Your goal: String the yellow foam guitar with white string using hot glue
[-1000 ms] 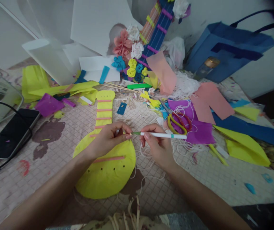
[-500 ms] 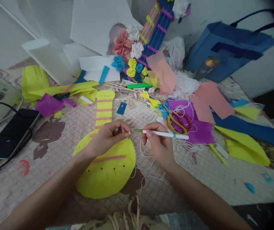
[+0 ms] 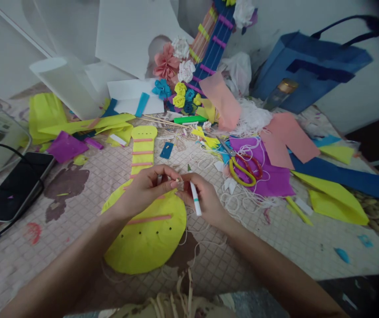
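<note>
Above the yellow paper-covered guitar shape (image 3: 146, 251), my two hands meet at the fingertips. My left hand (image 3: 146, 185) is closed in a pinch on a small whitish piece (image 3: 179, 180), too small to name. My right hand (image 3: 205, 198) has a white pen (image 3: 195, 194) with a teal band tucked between its fingers, its green tip pointing away from me. The right fingertips also touch the small piece. Pink strips (image 3: 151, 219) cross the guitar's neck and body, and a row of dark holes runs below the lowest one.
Scissors (image 3: 242, 170) lie on purple paper (image 3: 277, 183) to the right, among loose white string (image 3: 238, 203). Paper flowers (image 3: 180, 95) and a blue guitar neck (image 3: 217, 44) stand behind. A phone (image 3: 19, 185) is at left, a blue bag (image 3: 311, 66) at back right.
My right hand has moved left to my left hand's fingertips. The pen has swung from pointing left to pointing away from me. My left hand keeps its pinch.
</note>
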`<act>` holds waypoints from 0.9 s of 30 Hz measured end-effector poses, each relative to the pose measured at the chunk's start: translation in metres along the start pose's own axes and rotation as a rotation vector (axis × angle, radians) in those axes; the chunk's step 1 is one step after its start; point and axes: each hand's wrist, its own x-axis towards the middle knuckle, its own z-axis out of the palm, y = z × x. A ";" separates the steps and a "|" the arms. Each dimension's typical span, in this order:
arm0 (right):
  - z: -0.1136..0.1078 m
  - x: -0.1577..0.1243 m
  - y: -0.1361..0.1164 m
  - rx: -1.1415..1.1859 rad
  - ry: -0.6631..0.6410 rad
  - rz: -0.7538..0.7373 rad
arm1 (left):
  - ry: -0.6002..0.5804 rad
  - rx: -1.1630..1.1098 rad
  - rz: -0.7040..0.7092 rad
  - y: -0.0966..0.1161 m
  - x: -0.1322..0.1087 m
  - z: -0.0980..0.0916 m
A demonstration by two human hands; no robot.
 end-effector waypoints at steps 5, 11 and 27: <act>0.001 0.001 0.000 -0.009 0.012 -0.045 | 0.007 0.025 0.036 0.004 0.000 0.000; -0.008 0.004 0.002 -0.031 0.140 -0.019 | 0.277 0.254 0.072 0.002 0.009 -0.025; -0.018 0.007 0.001 0.228 0.376 0.026 | 0.159 1.105 0.068 -0.032 0.054 -0.034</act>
